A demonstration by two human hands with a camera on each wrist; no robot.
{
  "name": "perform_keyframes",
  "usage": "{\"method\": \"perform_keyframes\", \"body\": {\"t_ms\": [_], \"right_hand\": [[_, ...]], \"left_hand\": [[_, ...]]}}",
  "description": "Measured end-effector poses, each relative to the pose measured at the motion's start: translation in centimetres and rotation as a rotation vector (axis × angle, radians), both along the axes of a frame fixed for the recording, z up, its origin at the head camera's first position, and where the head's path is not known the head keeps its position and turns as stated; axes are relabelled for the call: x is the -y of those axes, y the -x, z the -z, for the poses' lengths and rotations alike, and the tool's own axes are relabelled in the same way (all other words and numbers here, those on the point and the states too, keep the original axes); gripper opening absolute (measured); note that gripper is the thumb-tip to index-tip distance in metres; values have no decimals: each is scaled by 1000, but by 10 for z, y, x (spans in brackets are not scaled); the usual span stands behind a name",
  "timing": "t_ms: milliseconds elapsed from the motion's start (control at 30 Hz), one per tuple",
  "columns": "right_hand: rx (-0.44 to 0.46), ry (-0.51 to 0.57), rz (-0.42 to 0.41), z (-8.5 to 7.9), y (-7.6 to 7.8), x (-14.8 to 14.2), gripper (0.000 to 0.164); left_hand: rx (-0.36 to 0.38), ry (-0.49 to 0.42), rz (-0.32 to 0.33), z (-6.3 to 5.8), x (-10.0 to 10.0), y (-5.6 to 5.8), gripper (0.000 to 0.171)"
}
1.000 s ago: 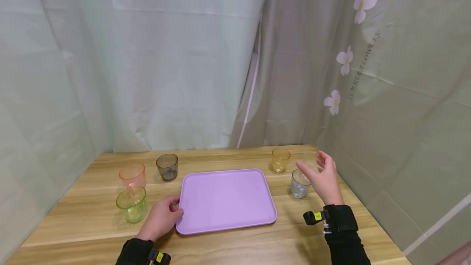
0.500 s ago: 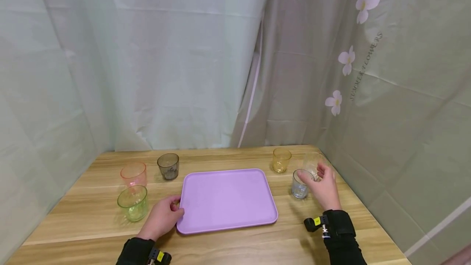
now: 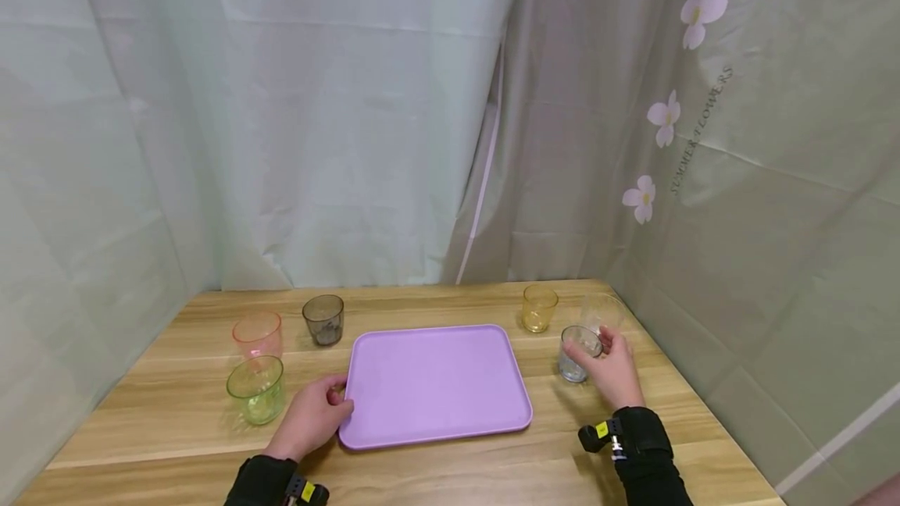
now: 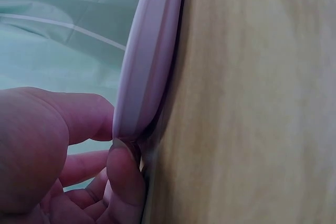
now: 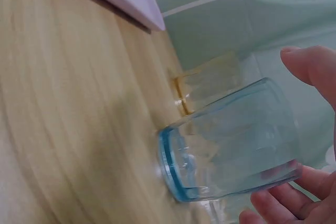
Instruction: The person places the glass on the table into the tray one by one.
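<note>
Head view, tray: your left hand (image 3: 312, 416) pinches the left edge of the purple tray (image 3: 436, 387), flat on the table (image 3: 422, 475).
Head view, glasses: your right hand (image 3: 613, 369) reaches about the bluish glass (image 3: 571, 369), near the yellow glass (image 3: 539, 311) and clear glass (image 3: 602, 308).
Left wrist view, tray rim: gripped between your digits.
Right wrist view, bluish glass: upright; your thumb spreads apart from it, fingers at its opposite side.
</note>
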State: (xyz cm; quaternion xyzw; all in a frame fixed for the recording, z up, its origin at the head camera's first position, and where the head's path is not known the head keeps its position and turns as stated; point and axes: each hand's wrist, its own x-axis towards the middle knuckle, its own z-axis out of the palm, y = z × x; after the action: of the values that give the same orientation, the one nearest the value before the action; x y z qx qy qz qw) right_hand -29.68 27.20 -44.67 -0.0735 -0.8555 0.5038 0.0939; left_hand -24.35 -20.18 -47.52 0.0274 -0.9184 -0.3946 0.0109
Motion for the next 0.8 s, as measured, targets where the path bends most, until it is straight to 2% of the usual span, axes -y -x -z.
{"method": "perform_keyframes", "body": {"t_ms": [267, 800], "right_hand": [[43, -21, -8, 10, 2, 3, 113], [27, 25, -32, 29, 9, 1, 99]], "left_hand": [[13, -6, -7, 3, 1, 2, 52], [4, -10, -5, 5, 1, 2, 53]]}}
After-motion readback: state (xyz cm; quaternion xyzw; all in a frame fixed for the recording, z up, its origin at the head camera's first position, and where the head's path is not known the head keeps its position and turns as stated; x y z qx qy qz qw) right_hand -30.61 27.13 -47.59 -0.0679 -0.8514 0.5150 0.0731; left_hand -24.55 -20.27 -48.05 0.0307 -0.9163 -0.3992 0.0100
